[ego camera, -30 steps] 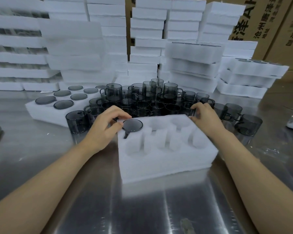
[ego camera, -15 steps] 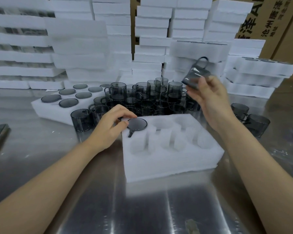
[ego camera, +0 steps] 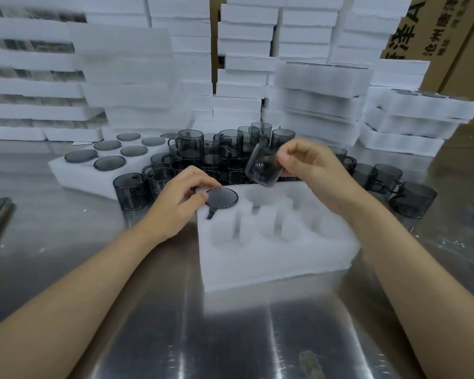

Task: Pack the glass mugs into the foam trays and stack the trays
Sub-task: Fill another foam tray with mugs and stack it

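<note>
Glass mug (ego camera: 263, 169) number two for this tray is in the air. My right hand (ego camera: 309, 165) pinches it by its wall, tilted and blurred, just above the far edge of the foam tray (ego camera: 271, 263), which sits mid-tabletop (ego camera: 175, 324). My left hand (ego camera: 181, 198) is at the tray's far left corner, thumb and forefinger curled against the rim of the seated mug (ego camera: 221, 197), whose handle lies in a slot pointing toward me. The other pockets show only white foam.

I judge I am early in filling this tray, with one mug in and one on its way. The next move is to bring the held mug down into the empty pocket (ego camera: 263, 195) beside the seated one. It needs to be straight and turned so the handle meets its slot, then pressed home gently.

More loose mugs (ego camera: 203, 149) crowd just beyond the tray's far edge. A filled tray (ego camera: 74, 176) lies toward the far left of the tabletop. Stacking waits until this one is full.
</note>
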`<action>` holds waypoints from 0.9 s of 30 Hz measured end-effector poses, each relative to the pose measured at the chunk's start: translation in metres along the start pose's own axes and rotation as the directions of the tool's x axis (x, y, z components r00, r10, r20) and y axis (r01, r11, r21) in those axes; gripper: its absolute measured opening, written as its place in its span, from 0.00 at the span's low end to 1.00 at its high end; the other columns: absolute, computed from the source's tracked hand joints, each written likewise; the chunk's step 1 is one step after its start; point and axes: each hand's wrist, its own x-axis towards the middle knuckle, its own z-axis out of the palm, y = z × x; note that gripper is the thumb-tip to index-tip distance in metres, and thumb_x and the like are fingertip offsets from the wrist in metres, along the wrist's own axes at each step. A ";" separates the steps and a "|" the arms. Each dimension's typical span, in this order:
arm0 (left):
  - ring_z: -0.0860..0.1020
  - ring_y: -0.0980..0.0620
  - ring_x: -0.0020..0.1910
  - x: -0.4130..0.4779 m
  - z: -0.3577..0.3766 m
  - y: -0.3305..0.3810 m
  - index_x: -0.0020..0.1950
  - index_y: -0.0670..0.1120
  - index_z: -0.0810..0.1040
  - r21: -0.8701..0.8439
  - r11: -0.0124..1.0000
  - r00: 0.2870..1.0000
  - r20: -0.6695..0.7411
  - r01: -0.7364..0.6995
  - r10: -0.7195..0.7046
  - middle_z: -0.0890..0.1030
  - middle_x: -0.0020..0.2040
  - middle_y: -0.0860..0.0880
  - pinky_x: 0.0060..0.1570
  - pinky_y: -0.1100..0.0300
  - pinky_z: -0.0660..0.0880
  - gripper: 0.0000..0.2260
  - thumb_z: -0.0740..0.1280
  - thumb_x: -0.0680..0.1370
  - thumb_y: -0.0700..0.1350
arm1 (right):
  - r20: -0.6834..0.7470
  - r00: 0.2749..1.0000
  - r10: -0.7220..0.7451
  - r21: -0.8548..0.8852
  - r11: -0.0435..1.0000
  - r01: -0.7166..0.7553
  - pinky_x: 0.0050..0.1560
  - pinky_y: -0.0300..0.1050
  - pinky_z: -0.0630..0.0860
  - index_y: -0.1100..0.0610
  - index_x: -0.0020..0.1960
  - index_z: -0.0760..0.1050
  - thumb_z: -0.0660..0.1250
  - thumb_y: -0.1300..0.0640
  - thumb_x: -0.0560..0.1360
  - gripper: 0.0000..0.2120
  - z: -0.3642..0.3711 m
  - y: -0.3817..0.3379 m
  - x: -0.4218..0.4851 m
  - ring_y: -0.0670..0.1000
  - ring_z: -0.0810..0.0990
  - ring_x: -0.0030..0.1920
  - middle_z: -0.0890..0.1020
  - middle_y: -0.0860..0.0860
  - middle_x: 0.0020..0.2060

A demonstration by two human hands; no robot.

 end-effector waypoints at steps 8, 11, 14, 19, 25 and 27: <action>0.74 0.54 0.50 0.000 0.000 -0.002 0.53 0.49 0.80 -0.008 1.000 1.000 0.000 -0.001 0.001 0.75 0.50 0.48 0.46 0.64 0.68 0.12 0.60 0.75 0.41 | 0.160 0.987 0.009 -0.293 0.955 0.038 0.54 0.39 0.76 0.53 0.40 0.79 0.70 0.63 0.74 0.07 0.003 -0.003 -0.007 0.51 0.82 0.51 0.84 0.52 0.44; 0.73 0.54 0.49 0.000 0.000 -0.001 0.53 0.49 0.80 -0.012 1.000 1.000 -0.002 0.002 -0.002 0.74 0.49 0.50 0.46 0.63 0.69 0.12 0.60 0.74 0.41 | 0.181 0.984 0.001 -0.328 0.943 0.059 0.51 0.35 0.76 0.54 0.38 0.80 0.74 0.62 0.71 0.06 0.004 -0.002 -0.007 0.49 0.81 0.48 0.81 0.50 0.43; 0.74 0.53 0.50 0.000 0.000 0.000 0.54 0.47 0.80 0.001 1.000 1.000 -0.003 0.000 0.000 0.74 0.50 0.49 0.47 0.64 0.68 0.12 0.59 0.75 0.40 | 0.149 0.989 -0.002 -0.313 0.948 0.049 0.52 0.40 0.76 0.52 0.43 0.80 0.75 0.56 0.68 0.05 0.002 -0.003 -0.007 0.46 0.78 0.48 0.76 0.46 0.52; 0.74 0.53 0.51 -0.001 0.000 0.001 0.54 0.47 0.80 0.010 1.000 1.000 -0.001 0.002 -0.002 0.75 0.51 0.47 0.47 0.66 0.69 0.13 0.59 0.75 0.40 | 0.239 0.961 0.138 -0.480 0.877 -0.006 0.54 0.38 0.73 0.48 0.68 0.72 0.72 0.54 0.73 0.25 0.001 0.004 -0.005 0.43 0.76 0.54 0.77 0.40 0.56; 0.74 0.54 0.51 -0.001 0.001 0.002 0.54 0.47 0.80 0.005 1.000 1.000 -0.002 0.006 -0.006 0.75 0.51 0.48 0.46 0.66 0.69 0.13 0.59 0.75 0.40 | 0.290 0.936 0.198 -0.517 0.856 -0.021 0.51 0.27 0.65 0.46 0.69 0.71 0.70 0.53 0.75 0.24 0.005 0.009 -0.004 0.37 0.71 0.54 0.75 0.38 0.52; 0.74 0.55 0.51 -0.001 0.001 0.002 0.54 0.48 0.80 0.005 1.000 1.000 -0.004 0.003 -0.003 0.75 0.51 0.49 0.47 0.67 0.69 0.13 0.59 0.75 0.40 | 0.258 0.948 0.186 -0.424 0.904 -0.062 0.46 0.25 0.69 0.47 0.68 0.71 0.71 0.55 0.74 0.24 0.002 0.011 -0.002 0.35 0.75 0.49 0.79 0.40 0.51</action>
